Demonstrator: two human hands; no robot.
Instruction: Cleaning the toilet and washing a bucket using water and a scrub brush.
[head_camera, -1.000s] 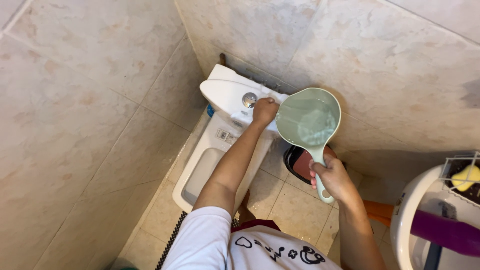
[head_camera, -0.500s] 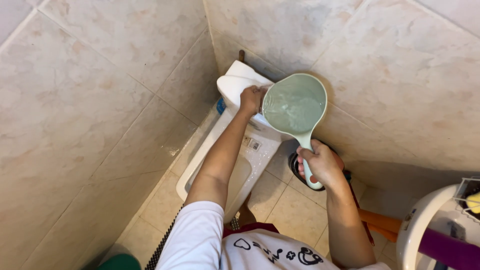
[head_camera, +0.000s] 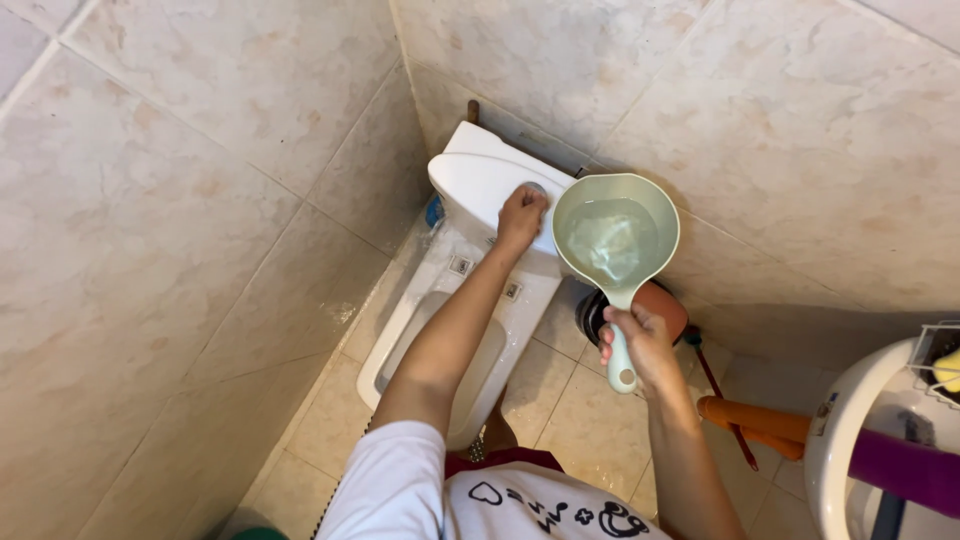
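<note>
My left hand rests with curled fingers on top of the white toilet tank, over the flush button area. My right hand grips the handle of a pale green water scoop, held level beside the tank with water in its bowl. The white toilet bowl lies below my left forearm, its seat wet.
Beige tiled walls close in at left and behind. A dark round bin with a reddish lid sits on the floor under the scoop. An orange handle lies at right, next to a white basin holding a purple object.
The scoop has swung right and levelled out after being tipped toward the tank. My left hand has stayed on the tank top.
</note>
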